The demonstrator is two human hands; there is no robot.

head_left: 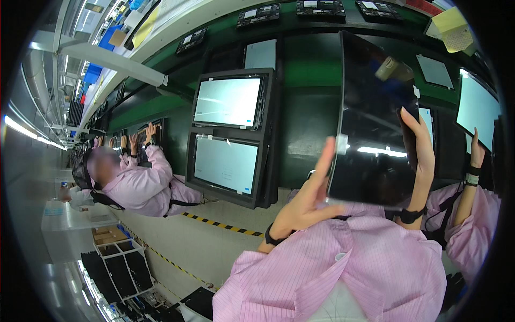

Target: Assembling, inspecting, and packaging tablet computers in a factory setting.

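A dark, glossy flat tablet screen [375,123] is held up in front of my chest, tilted, its black face reflecting ceiling lights. Along its left edge and lower corner presses my left hand [308,201], with the thumb near the bottom edge. My right hand [420,142] grips the opposite edge, its thumb lying on the front and the other fingers hidden behind. A small whitish tab [341,144] sticks to the panel's left edge. Left of the panel, a black tray [196,155] carries two tablets with lit pale screens [228,101].
Behind runs a green and black bench [306,70] with several opened tablet units [321,9] along its far side. At right, another person's hand [476,150] touches a lit tablet [475,110]. Further left sits a co-worker in pink [142,185]. A yellow paper [452,29] hangs at upper right.
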